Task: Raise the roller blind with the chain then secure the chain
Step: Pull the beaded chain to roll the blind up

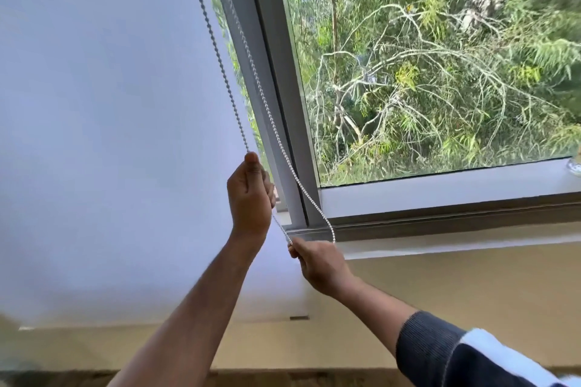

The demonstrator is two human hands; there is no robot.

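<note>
A white roller blind (pixel 103 122) covers the left window pane, and its bottom edge hangs below the sill. Along the blind's right edge runs a white bead chain (pixel 220 60) in a loop of two strands. My left hand (pixel 250 195) is shut on the left strand, thumb up, in front of the blind's right edge. Lower and to the right, my right hand (pixel 320 264) is shut on the chain just below the loop's bottom bend. The chain runs taut between the two hands.
A grey window frame (pixel 276 78) stands just right of the chain. The right pane (pixel 440 66) is uncovered and shows trees. A white sill (pixel 440 188) runs below it, with a beige wall (pixel 456 292) underneath. A small glass object (pixel 574 166) sits at the sill's far right.
</note>
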